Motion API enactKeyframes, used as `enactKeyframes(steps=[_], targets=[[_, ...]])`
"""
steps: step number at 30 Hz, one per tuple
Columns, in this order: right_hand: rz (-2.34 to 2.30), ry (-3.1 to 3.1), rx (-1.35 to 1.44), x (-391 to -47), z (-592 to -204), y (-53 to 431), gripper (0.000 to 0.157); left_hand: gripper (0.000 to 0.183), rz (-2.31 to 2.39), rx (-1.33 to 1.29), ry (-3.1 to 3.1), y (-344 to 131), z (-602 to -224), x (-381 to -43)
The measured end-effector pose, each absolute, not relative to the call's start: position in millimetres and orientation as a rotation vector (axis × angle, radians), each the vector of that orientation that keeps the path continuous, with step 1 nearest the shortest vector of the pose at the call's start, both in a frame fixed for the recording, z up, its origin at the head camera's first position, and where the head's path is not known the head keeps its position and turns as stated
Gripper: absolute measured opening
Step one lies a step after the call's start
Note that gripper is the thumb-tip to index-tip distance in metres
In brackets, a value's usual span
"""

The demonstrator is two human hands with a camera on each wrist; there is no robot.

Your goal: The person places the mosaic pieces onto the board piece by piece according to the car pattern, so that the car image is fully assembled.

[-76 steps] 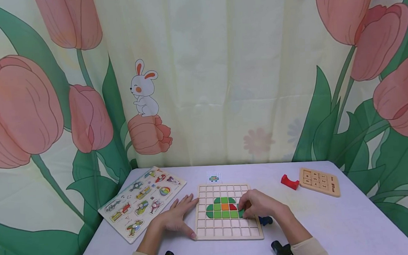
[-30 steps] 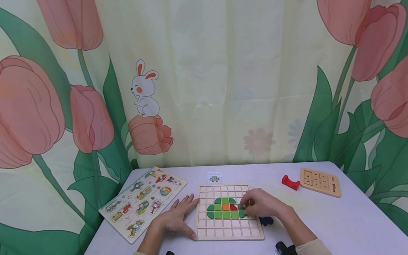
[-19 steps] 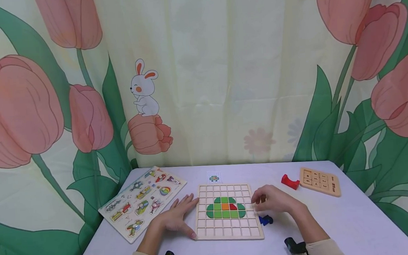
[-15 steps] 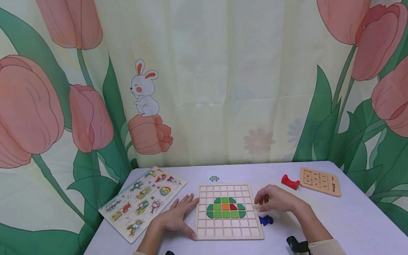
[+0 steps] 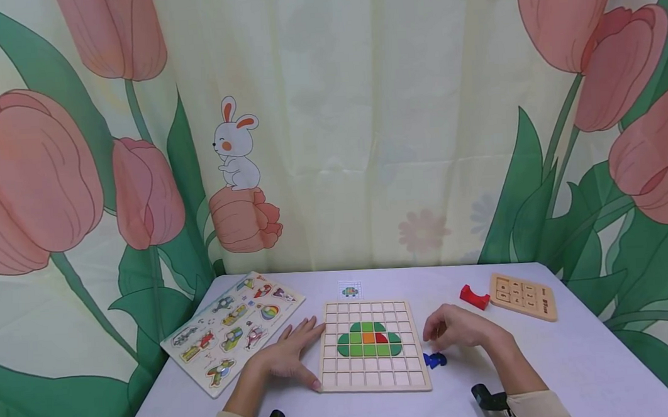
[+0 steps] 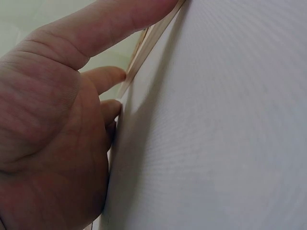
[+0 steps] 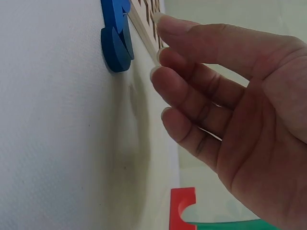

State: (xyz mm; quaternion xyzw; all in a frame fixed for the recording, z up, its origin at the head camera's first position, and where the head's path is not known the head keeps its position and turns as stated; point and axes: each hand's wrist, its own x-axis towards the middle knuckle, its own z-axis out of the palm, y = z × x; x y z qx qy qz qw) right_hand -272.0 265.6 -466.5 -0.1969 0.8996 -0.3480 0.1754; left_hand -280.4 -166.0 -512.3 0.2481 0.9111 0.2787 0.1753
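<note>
A wooden grid board (image 5: 374, 380) lies mid-table, with green, orange and red tiles (image 5: 369, 339) set in its cells as a rounded shape. My left hand (image 5: 289, 357) rests at its left side, fingers spread, the thumb at the near left corner. In the left wrist view, that thumb touches the board's edge (image 6: 152, 45). Just right of the board, my right hand (image 5: 459, 326) hovers with loosely bent fingers and holds nothing. Several blue pieces (image 5: 435, 360) lie in a small heap below it, by the board's right edge; the right wrist view shows them close up, partly cut off.
A picture puzzle board (image 5: 235, 330) lies angled at the left. Behind the grid board is a small pattern card (image 5: 350, 290). A red notched block (image 5: 475, 297) and a wooden number board (image 5: 523, 297) sit at the back right. A flower-print curtain (image 5: 330, 139) hangs behind the table.
My right hand has let go of a dark green piece at the right end of the tile shape and moved right, off the board, above the blue pieces. The left hand stays still.
</note>
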Motion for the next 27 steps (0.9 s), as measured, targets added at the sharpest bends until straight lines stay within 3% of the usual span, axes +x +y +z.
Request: enactKeyframes(steps=[27], targets=[[-0.893, 2.522, -0.580, -270.6, -473.1, 264.7, 0.015, 0.126, 0.802, 0.713, 2.578, -167.1, -513.6, -280.5]])
